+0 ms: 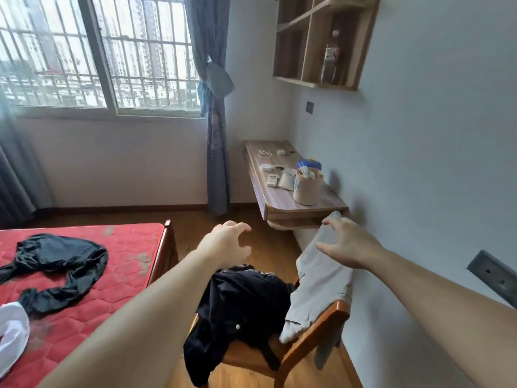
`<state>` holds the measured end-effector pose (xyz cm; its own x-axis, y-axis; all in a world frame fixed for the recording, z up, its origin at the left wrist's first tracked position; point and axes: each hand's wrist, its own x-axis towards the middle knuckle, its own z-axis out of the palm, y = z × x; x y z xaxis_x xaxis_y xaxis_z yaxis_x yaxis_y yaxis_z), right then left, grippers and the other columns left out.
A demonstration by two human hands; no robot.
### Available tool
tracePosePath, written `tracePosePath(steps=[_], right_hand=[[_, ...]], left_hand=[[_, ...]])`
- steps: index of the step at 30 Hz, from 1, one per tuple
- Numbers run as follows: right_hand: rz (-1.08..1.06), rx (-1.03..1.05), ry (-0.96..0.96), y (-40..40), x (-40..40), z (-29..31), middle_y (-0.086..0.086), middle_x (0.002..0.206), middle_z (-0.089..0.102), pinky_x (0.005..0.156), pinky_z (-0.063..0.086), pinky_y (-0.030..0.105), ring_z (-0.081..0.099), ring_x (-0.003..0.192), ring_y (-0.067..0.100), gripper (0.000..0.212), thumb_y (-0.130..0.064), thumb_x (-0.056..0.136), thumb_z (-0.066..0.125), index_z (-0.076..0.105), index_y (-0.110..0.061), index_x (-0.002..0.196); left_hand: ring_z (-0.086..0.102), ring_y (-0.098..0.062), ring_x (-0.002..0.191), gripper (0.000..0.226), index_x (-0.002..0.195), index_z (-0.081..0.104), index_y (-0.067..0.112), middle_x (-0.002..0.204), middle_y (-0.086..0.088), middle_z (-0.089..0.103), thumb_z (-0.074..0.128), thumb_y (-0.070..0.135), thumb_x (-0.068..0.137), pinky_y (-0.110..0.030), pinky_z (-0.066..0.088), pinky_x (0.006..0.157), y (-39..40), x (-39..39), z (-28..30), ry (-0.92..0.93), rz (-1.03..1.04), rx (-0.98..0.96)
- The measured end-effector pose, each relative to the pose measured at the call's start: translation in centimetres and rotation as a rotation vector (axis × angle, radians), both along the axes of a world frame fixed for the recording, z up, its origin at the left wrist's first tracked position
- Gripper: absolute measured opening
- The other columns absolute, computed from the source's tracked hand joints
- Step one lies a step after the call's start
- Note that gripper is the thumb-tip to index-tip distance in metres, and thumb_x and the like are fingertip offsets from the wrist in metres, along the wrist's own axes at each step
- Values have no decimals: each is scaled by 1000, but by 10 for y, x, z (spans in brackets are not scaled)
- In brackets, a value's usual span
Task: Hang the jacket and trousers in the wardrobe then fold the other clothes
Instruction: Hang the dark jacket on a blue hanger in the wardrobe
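I have both hands out in front of me, empty. My left hand (226, 242) hangs above the chair with its fingers loosely curled, gripping nothing. My right hand (347, 245) is spread open, fingers relaxed, in front of the top of the grey trousers (319, 278); I cannot tell whether the fingertips touch the cloth.

The trousers are draped over the backrest of the wooden chair (316, 329), which stands against the pale wall. The dark jacket (240, 306) lies crumpled on the chair's seat, one part spilling over the front edge toward the wooden floor (195, 233).

To my left is a bed with a bare red mattress (112, 275). A black garment (58, 261) lies twisted on it, and a white garment (11, 329) sits at its near edge.

Beyond the chair, a wall-mounted wooden desk (282, 197) carries a beige pot (307, 186) full of small items and some scattered flat objects. Above it hangs a wooden shelf unit (307, 43) holding a bottle (331, 57). The far wall has a barred window (95, 51), with a tied blue curtain (215, 113) beside it.
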<state>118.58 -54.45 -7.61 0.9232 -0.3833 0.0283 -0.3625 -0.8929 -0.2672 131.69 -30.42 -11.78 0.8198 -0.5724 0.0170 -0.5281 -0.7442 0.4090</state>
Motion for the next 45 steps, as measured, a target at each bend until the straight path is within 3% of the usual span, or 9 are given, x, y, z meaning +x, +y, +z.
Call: tracePosePath(steps=[6, 12, 17, 21, 26, 33, 40, 43, 45], right_hand=[[-9, 62, -5, -47, 92, -16, 1, 138, 48, 102, 43, 42, 48, 123, 23, 64, -55, 81, 58, 42, -30, 139], [0, 129, 17, -88, 188, -42, 1, 139, 46, 84, 40, 31, 51, 121, 22, 60, -50, 87, 58, 41, -27, 140], [9, 211, 71, -99, 247, -68, 5, 142, 45, 98, 47, 42, 49, 125, 24, 66, -50, 85, 61, 41, -24, 142], [-15, 251, 106, -104, 294, -99, 8, 141, 46, 99, 45, 39, 49, 125, 26, 64, -46, 85, 63, 43, -22, 141], [-82, 271, 219, -104, 348, -158, 7, 144, 42, 95, 42, 36, 48, 127, 27, 66, -48, 86, 63, 41, -22, 142], [-67, 309, 488, -81, 414, -289, 6, 144, 39, 100, 44, 49, 48, 125, 31, 82, -66, 74, 63, 36, -29, 142], [133, 392, 937, -29, 397, -431, 3, 158, 17, 109, 32, 56, 21, 143, 33, 122, -77, 56, 69, 10, -32, 153], [159, 271, 1061, -3, 374, -467, 7, 160, 8, 107, 25, 66, 16, 145, 36, 126, -66, 61, 74, -6, -33, 153], [121, 182, 985, 7, 363, -482, 11, 150, 32, 103, 30, 63, 35, 134, 38, 99, -45, 77, 70, 7, -29, 152]], left_hand=[[40, -21, 131, 53, 142, 41, 34, 148, 3, 39, 55, 36, 90, -40, 44, 102, -35, 85, -8, -15, -3, 109], [41, -20, 130, 52, 143, 41, 35, 149, 7, 37, 55, 36, 93, -42, 39, 99, -75, 166, -9, -18, 35, 184], [43, -24, 128, 55, 141, 43, 32, 145, 1, 42, 57, 36, 89, -43, 44, 102, -101, 225, -35, 27, -38, 190], [45, -24, 127, 54, 141, 43, 32, 145, 1, 42, 57, 36, 89, -43, 45, 102, -114, 275, -68, 75, -37, 184], [47, -23, 125, 55, 141, 44, 32, 143, 0, 45, 57, 36, 88, -41, 46, 101, -119, 335, -142, 193, -70, 196], [48, -25, 122, 65, 140, 41, 33, 139, -1, 45, 64, 39, 79, -44, 45, 100, -94, 384, -280, 492, -101, 344], [33, -33, 138, 121, 152, 11, 35, 152, -4, 27, 85, 54, 59, -49, 37, 109, -65, 361, -409, 813, -299, 635], [40, -35, 133, 126, 151, 3, 38, 149, -5, 32, 86, 49, 56, -52, 44, 102, -58, 344, -447, 806, -281, 656], [49, -34, 124, 115, 149, 10, 39, 140, -7, 45, 83, 45, 61, -51, 49, 94, -57, 336, -462, 719, -239, 609]])
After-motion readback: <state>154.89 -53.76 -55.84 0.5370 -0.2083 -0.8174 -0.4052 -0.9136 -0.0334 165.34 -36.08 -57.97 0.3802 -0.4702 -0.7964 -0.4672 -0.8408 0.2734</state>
